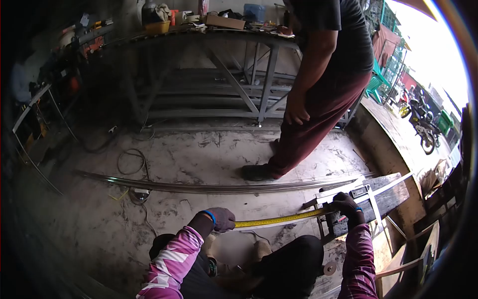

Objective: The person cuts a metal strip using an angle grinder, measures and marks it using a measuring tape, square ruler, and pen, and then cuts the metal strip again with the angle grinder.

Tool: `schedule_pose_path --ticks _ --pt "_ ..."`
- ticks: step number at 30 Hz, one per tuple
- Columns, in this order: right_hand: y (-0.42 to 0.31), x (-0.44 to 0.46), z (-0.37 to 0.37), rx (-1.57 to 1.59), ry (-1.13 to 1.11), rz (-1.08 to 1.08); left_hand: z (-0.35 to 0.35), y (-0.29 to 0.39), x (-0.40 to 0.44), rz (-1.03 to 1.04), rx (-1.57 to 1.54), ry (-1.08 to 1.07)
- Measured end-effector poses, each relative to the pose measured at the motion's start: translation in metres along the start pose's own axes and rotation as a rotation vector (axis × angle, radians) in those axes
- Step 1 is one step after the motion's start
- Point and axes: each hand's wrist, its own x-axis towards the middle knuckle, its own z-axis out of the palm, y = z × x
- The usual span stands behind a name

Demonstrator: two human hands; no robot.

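Note:
A yellow tape measure [279,220] stretches between my two gloved hands, its blade slightly bowed above the floor. My left hand [222,219] is closed around its left end, and the tape case is hidden from view. At the other end, my right hand [343,204] is closed over the blade beside a wooden block [396,194]. On the block lie a pale metal bar [393,185] and a flat metal square [372,203], close to my right fingers. Dark gloves cover both hands, so finer finger detail is hard to see.
Long thin metal rods [224,188] lie across the floor ahead. Beyond them stands a person [323,94] in dark red trousers. A cluttered metal workbench [199,35] is at the back. A cable [144,162] and a round disc [329,268] are on the floor.

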Motion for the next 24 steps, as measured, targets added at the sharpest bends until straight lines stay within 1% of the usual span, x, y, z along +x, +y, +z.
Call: schedule_pose_path --ticks 1,3,4,5,6,7,8,10,11,12,14,15,16,17,18,19,20,21,22,23,24 --pt "0.009 0.005 0.0 0.002 0.002 -0.007 0.0 -0.009 0.004 -0.003 0.004 0.006" --pt "0.006 0.005 -0.002 -0.052 -0.015 0.02 -0.015 -0.018 -0.001 0.035 -0.007 0.138" --pt "0.003 0.001 -0.001 -0.003 -0.005 0.066 -0.022 -0.024 -0.005 0.01 -0.075 0.258" --pt "0.005 0.0 -0.001 -0.003 -0.004 0.067 -0.038 -0.011 -0.023 -0.091 -0.106 0.353" --pt "0.009 0.002 0.001 0.023 0.009 0.026 -0.042 -0.021 -0.02 -0.089 -0.302 0.451" --pt "0.012 0.004 0.001 0.047 0.023 -0.015 -0.044 -0.03 -0.02 -0.098 -0.388 0.563" --pt "0.009 0.003 -0.001 0.012 -0.005 0.016 -0.063 -0.02 -0.037 -0.105 -0.472 0.673" --pt "-0.01 -0.003 -0.003 0.006 0.0 0.058 -0.097 -0.005 -0.062 0.045 -0.497 1.105" --pt "-0.013 -0.006 -0.001 -0.004 -0.002 0.105 -0.12 0.01 -0.081 0.057 -0.454 1.293" --pt "-0.007 -0.004 -0.001 -0.008 -0.007 0.109 -0.14 0.011 -0.087 0.14 -0.44 1.515" --pt "-0.004 -0.001 -0.002 -0.025 -0.013 0.071 -0.177 0.014 -0.117 0.028 -0.538 1.575" --pt "-0.007 -0.002 -0.002 -0.021 -0.011 0.071 -0.181 0.013 -0.117 0.03 -0.535 1.574" --pt "-0.01 -0.004 -0.002 -0.012 -0.006 0.081 -0.184 0.012 -0.115 0.209 -0.552 1.581" --pt "-0.014 -0.008 -0.001 -0.003 -0.001 0.091 -0.185 0.01 -0.111 0.388 -0.568 1.58" --pt "-0.009 -0.006 -0.001 0.001 0.0 0.093 -0.173 0.01 -0.103 0.336 -0.48 1.429" --pt "0.0 -0.002 -0.001 0.001 0.003 0.052 -0.154 -0.032 -0.062 0.444 -1.071 0.902" --pt "0.007 0.001 -0.001 0.001 0.008 0.013 -0.123 0.011 -0.076 0.157 -0.383 0.919" --pt "0.01 0.002 -0.001 0.004 0.014 0.012 -0.089 -0.011 -0.045 0.059 -0.26 0.606" --pt "0.011 0.002 0.0 0.047 -0.002 0.016 -0.051 -0.015 -0.029 0.047 -0.132 0.466" --pt "0.011 0.002 0.0 0.087 -0.019 0.02 -0.017 -0.032 -0.006 0.041 -0.1 0.272" --pt "0.005 -0.001 -0.001 0.086 -0.014 0.018 0.001 -0.044 0.012 0.067 -0.012 0.036"
